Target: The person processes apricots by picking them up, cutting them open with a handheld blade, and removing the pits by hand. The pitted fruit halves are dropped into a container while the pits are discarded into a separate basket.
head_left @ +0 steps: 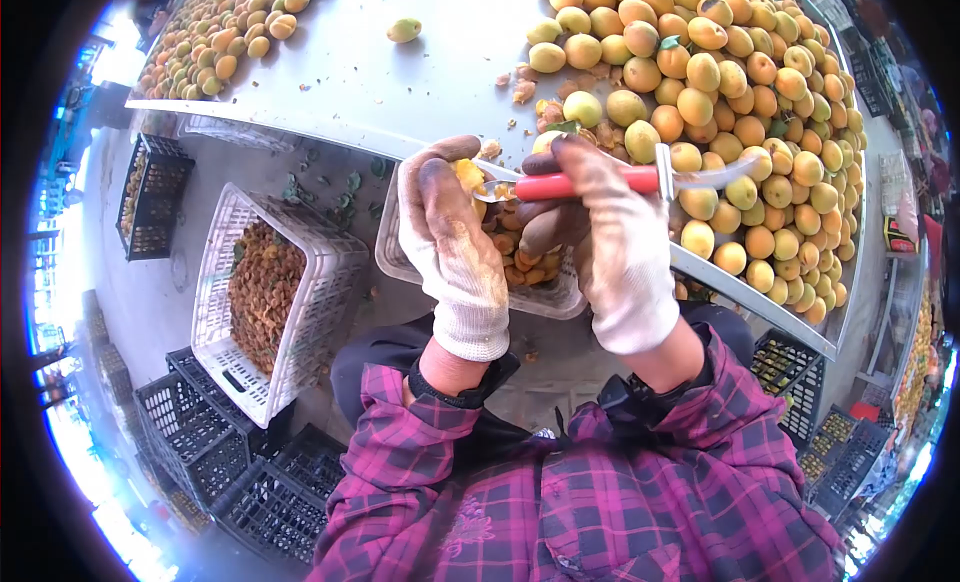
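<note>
Both hands wear stained white knit gloves and are raised over the table's front edge. My left hand (450, 237) is closed around a cut apricot (467, 172), orange flesh partly showing past the fingers. My right hand (618, 252) grips a pitting knife by its red handle (545, 186). Its small metal scoop end points left, touching or nearly touching the apricot. A curved blade sticks out on the other side, over the whole apricots (703, 72). Below the hands, a light plastic basket (562, 304) holds apricot pieces (530, 272), partly hidden by the gloves.
A metal table (340, 42) carries the large apricot pile at right and another pile (225, 47) at far left. At left, a white crate (322, 322) contains brown pits or scraps. Black crates (190, 432) stand on the floor on both sides.
</note>
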Tool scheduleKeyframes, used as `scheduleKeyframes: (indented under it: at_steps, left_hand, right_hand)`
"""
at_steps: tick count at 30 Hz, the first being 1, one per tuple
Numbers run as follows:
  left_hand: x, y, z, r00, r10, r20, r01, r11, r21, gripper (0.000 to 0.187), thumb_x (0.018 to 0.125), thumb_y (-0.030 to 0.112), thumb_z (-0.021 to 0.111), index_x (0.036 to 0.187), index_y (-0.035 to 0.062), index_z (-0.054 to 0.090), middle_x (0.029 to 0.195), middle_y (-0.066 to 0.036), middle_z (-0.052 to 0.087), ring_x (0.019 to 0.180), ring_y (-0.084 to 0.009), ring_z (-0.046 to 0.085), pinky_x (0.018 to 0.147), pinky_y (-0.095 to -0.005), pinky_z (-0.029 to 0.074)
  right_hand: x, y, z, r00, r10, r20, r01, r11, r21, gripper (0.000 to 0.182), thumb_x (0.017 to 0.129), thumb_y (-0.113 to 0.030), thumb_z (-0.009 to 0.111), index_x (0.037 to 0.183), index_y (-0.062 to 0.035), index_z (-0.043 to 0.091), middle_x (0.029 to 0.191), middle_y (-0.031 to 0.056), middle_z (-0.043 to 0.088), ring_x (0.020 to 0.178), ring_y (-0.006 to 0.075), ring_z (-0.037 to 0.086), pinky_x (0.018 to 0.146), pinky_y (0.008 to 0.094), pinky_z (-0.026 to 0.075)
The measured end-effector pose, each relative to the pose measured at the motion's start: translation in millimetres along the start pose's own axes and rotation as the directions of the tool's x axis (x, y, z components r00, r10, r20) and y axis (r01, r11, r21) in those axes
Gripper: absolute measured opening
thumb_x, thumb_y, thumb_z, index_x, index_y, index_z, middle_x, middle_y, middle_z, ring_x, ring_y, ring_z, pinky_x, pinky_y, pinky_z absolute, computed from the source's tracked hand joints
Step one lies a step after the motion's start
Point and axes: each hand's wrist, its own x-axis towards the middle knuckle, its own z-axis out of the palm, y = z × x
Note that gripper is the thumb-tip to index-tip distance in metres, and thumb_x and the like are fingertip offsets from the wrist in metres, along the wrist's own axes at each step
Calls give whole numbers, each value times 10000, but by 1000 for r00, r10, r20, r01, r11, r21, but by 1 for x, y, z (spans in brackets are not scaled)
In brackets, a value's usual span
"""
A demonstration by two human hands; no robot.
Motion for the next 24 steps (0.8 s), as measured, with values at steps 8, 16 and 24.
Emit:
scheduleKeyframes:
  at_steps: [8,16,24]
  left_hand:
    - [4,-6,-2,996,92,20,-93,945,313,511,1063,478,407,1167,7,575,908,-37,560,816,-101,564,779,-244,493]
    - [-3,16,12,999,-8,-40,18,967,255,453,1074,375,351,1170,-19,552,956,-77,555,862,-117,562,791,-246,497]
    - [-4,8,8,991,-134,-8,132,958,254,495,1070,443,365,1150,1,572,984,-71,579,843,-119,564,769,-259,508]
  right_hand:
    - [-1,3,3,986,-163,33,162,987,11,144,959,-97,672,1045,17,682,890,68,701,726,108,669,604,245,559]
    - [-1,6,-4,998,-42,44,37,993,116,169,955,-92,664,1080,19,683,938,70,707,795,126,673,687,246,556]
    - [7,3,-6,993,-98,59,100,995,-23,209,951,-136,679,1086,23,683,942,79,713,783,141,691,652,261,570]
